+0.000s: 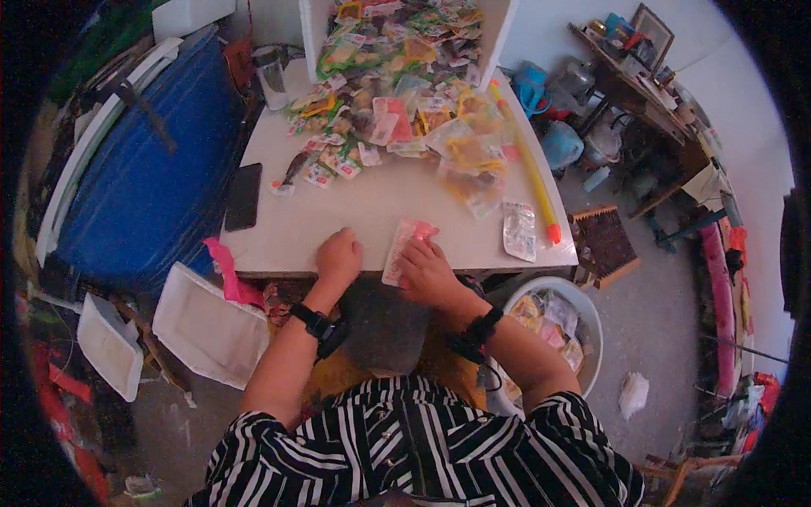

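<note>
At the table's near edge my left hand (340, 256) rests closed in a loose fist, and nothing shows sticking out of it. To its right, my right hand (429, 270) has its bent fingers on a small pink and white packet (397, 253), which lies tilted by the edge. A heap of small food packets (338, 127) covers the far part of the white table (312, 207), mixed in green, yellow, red and clear wrapping. The heap runs back into an open white foam box (309, 42). A silvery clear packet (519, 230) lies apart at the right.
A dark phone (244, 197) lies at the table's left edge. Along the right side runs a yellow tube with orange ends (532, 169). Below that corner stands a white bucket (596, 338) of packets. White foam trays (207, 329) and a blue tub (152, 169) are at the left.
</note>
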The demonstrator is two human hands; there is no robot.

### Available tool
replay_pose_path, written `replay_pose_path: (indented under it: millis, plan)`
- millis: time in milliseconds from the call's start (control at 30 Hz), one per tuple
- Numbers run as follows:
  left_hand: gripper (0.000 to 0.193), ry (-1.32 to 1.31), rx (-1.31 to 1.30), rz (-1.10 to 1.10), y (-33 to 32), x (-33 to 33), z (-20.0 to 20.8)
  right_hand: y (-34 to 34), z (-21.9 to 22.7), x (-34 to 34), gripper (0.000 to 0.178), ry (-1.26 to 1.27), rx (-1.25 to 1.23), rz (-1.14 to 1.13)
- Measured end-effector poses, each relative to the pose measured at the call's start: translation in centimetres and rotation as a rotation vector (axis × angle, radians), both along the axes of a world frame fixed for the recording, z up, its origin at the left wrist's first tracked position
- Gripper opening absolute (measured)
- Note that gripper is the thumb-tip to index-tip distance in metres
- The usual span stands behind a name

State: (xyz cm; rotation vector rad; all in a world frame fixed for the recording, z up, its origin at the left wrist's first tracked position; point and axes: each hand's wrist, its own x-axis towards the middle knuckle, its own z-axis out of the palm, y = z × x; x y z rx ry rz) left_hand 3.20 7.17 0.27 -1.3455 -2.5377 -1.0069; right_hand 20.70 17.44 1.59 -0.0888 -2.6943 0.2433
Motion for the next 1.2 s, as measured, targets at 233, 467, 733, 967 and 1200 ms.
replay_pose_path:
  millis: [233,467,733,967,1200]
  plan:
    - [0.016,-0.083,-0.157,-0.069,1.3,1.9,0.1,0.4,1.2,2.1,0.012,0.416,-0.312,-0.258]
    - [0.012,-0.035,-0.054,-0.112,2.6,3.5,-0.3,0.8,2.7,4.7,0.013,0.825,-1.630,-0.541]
    - [0.013,-0.131,-0.017,-0.082,3.0,4.7,0.8,-0.3,1.5,4.2,0.016,0.778,-1.911,-0.505]
    - [0.013,-0.242,-0.002,-0.078,2.8,4.5,0.8,-0.4,0.9,4.0,0.016,0.748,-1.880,-0.510]
    - [0.016,-0.130,0.006,-0.126,2.7,5.2,0.5,0.0,1.0,3.7,0.017,0.532,-1.950,-0.518]
